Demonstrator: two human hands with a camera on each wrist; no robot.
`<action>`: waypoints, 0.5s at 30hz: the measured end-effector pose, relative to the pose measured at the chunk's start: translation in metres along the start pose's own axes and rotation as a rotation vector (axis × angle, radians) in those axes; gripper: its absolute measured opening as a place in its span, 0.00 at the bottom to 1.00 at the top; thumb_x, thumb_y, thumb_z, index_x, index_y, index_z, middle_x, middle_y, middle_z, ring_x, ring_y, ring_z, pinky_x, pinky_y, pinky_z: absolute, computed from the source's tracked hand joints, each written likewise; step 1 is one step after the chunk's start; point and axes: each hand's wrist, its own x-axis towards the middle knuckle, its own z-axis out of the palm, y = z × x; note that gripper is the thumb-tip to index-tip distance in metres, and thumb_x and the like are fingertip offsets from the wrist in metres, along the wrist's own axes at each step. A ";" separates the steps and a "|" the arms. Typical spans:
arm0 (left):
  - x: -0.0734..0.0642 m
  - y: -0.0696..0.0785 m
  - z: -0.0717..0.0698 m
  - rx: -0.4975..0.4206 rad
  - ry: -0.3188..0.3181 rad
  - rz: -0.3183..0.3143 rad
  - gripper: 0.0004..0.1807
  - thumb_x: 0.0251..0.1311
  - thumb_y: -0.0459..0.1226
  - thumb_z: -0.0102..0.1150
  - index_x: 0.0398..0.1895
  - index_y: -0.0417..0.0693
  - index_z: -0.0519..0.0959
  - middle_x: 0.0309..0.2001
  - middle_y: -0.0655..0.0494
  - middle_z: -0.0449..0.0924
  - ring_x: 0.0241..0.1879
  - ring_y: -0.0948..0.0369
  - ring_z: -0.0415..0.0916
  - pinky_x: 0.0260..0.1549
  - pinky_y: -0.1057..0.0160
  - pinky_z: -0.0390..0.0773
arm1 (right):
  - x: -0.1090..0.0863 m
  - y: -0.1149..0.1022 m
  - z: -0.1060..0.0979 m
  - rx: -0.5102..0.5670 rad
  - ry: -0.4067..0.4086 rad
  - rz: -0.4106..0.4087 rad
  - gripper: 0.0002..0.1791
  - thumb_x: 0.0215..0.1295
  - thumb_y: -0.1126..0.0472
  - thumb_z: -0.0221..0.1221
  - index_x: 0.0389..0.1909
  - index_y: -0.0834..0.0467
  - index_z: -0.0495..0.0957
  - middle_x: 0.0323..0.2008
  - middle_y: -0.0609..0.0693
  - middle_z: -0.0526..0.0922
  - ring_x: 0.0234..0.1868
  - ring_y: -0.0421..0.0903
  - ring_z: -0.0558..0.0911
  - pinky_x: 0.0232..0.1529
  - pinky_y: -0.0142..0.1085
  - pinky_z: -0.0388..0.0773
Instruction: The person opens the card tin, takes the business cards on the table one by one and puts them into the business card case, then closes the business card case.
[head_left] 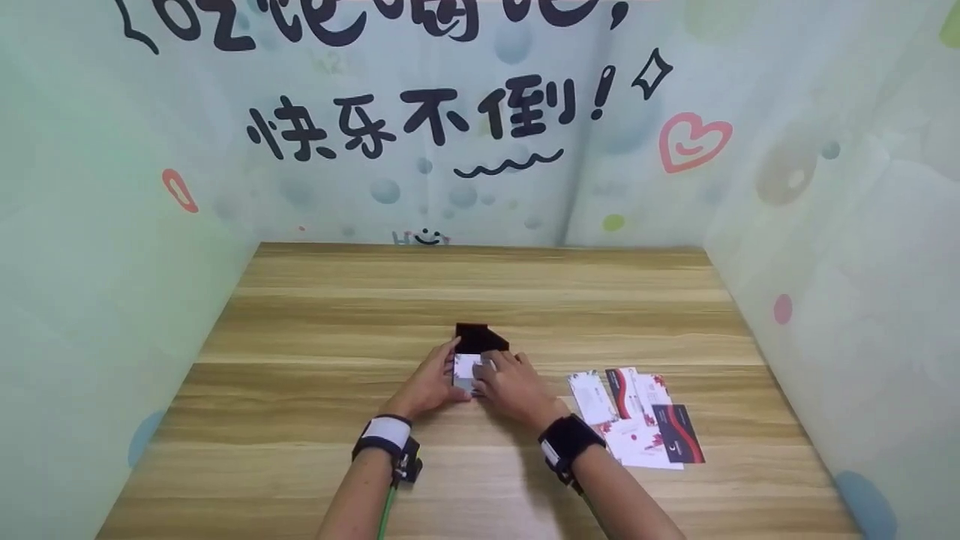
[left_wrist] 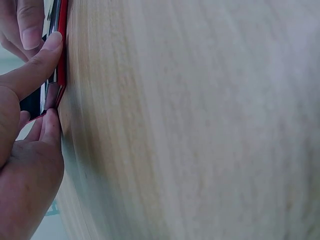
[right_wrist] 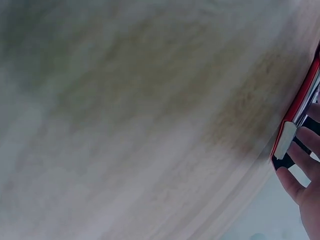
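Observation:
A card case (head_left: 471,339) with a black inside and a red outer edge lies unfolded on the wooden table, its flap toward the back. Inside it is a white card with a floral print (head_left: 466,365). My left hand (head_left: 431,384) grips the case's left side, its thumb at the near edge and its fingers along the side, as the left wrist view shows. Over the right side of the case is my right hand (head_left: 516,386), fingertips on the card and case. In the right wrist view its fingers (right_wrist: 305,157) spread along the red-edged case (right_wrist: 297,107).
Several loose business cards overlap on the table to the right of my right hand, among them a dark card with a red stripe (head_left: 679,433) and a white one (head_left: 592,397). Printed cloth walls (head_left: 480,195) stand behind and along both sides of the table (head_left: 300,315).

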 end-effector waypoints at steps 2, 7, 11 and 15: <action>0.000 0.000 0.000 -0.003 0.000 0.008 0.58 0.45 0.19 0.70 0.78 0.35 0.47 0.73 0.24 0.50 0.73 0.31 0.55 0.74 0.41 0.62 | -0.002 -0.001 0.001 -0.011 0.012 -0.010 0.19 0.75 0.49 0.53 0.56 0.53 0.82 0.56 0.56 0.81 0.55 0.54 0.80 0.52 0.50 0.78; 0.000 -0.001 0.000 -0.005 -0.004 0.012 0.57 0.45 0.18 0.68 0.78 0.34 0.47 0.72 0.27 0.50 0.72 0.32 0.56 0.73 0.42 0.64 | -0.006 -0.005 0.002 -0.004 0.032 -0.013 0.18 0.74 0.50 0.54 0.55 0.54 0.82 0.55 0.55 0.81 0.55 0.54 0.80 0.53 0.52 0.78; 0.000 0.000 0.000 -0.023 -0.013 0.002 0.57 0.45 0.17 0.67 0.78 0.35 0.46 0.72 0.27 0.50 0.73 0.33 0.56 0.73 0.44 0.64 | -0.008 -0.008 0.000 0.034 0.000 0.017 0.21 0.75 0.48 0.52 0.58 0.56 0.81 0.56 0.56 0.81 0.58 0.55 0.78 0.57 0.55 0.78; 0.000 0.002 0.000 -0.045 -0.017 0.004 0.57 0.44 0.16 0.66 0.79 0.34 0.45 0.72 0.26 0.50 0.73 0.32 0.55 0.73 0.43 0.63 | -0.008 -0.011 -0.002 0.046 -0.034 0.037 0.22 0.76 0.47 0.50 0.59 0.56 0.80 0.57 0.56 0.80 0.60 0.56 0.77 0.58 0.55 0.77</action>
